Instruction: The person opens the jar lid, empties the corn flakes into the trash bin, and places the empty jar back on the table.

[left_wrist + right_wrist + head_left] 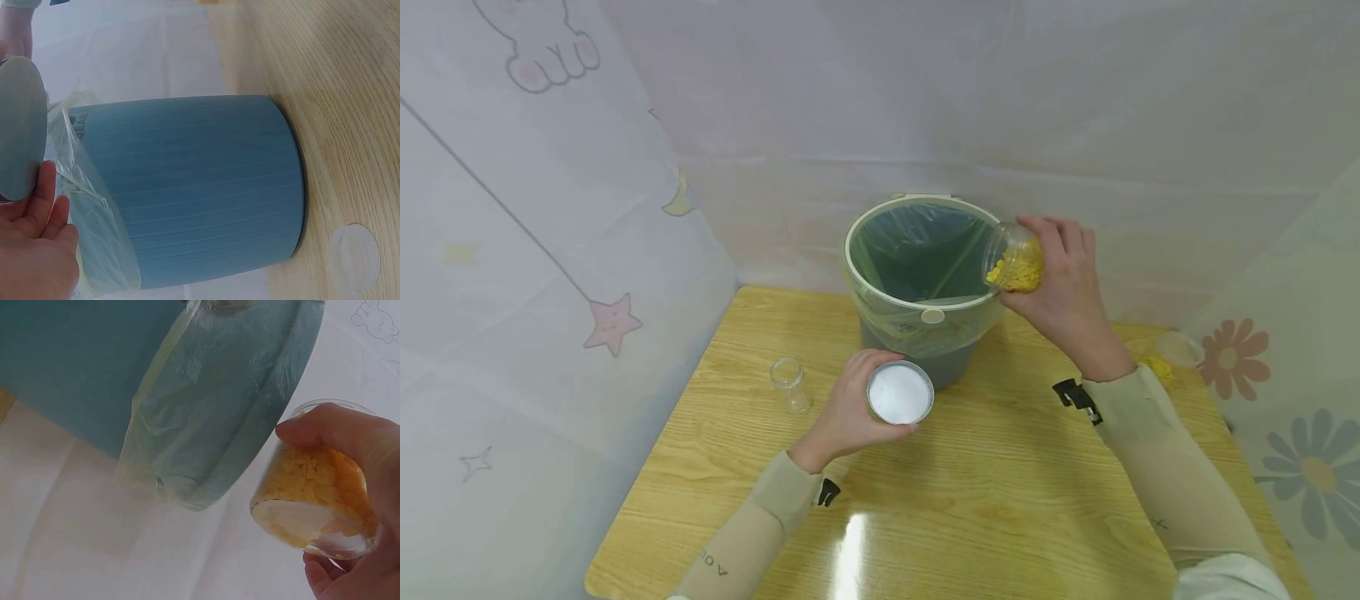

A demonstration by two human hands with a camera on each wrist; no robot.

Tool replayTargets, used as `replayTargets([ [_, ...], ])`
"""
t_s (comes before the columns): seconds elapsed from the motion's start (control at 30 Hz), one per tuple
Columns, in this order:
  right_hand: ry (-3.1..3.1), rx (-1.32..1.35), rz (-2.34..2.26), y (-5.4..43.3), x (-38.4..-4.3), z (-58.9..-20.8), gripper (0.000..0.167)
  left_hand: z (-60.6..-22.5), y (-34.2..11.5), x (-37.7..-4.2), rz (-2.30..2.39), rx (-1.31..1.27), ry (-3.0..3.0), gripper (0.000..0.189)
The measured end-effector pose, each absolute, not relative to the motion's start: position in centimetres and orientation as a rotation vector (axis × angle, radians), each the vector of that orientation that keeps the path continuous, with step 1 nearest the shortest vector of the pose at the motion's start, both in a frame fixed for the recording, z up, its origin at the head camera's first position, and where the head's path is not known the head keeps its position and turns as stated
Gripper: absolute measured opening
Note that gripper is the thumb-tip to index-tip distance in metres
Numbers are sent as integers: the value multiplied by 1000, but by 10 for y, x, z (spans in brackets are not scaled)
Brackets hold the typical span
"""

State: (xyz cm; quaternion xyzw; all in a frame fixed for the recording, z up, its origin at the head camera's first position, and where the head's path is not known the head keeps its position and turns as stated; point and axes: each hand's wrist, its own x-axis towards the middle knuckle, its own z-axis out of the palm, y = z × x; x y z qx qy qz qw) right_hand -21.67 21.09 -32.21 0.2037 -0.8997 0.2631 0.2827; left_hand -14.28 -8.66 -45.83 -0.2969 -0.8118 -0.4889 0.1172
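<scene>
On a wooden table (985, 500) stands a lined bin (200, 187), and at its right rim the right hand (1071, 287) is wrapped around a clear jar (1013, 257), long axis nearly level, mouth pointing left toward the opening. Nearer the wearer, the left hand (850, 408) clasps a round white-faced object (900, 392), face up; yellow pieces (1024, 271) lie inside the jar.

A wood-grained bench (1000, 500) carries a small clear jar (791, 385) on its left side, standing upright, and a clear container (1178, 350) with something yellow (1160, 367) low in it near the right edge. Pale cloth (1075, 100) hangs behind and beside it, printed with a pink star (612, 325), a yellow moon (681, 197), a red flower (1228, 358) and a blue-grey flower (1317, 473).
</scene>
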Motion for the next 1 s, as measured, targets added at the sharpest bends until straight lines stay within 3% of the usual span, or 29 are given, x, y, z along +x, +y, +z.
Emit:
replayTargets([
  [1.0,-2468,592,645,211,-219,-317,94,-460,-87,-143,-1428,-880,-2376,86],
])
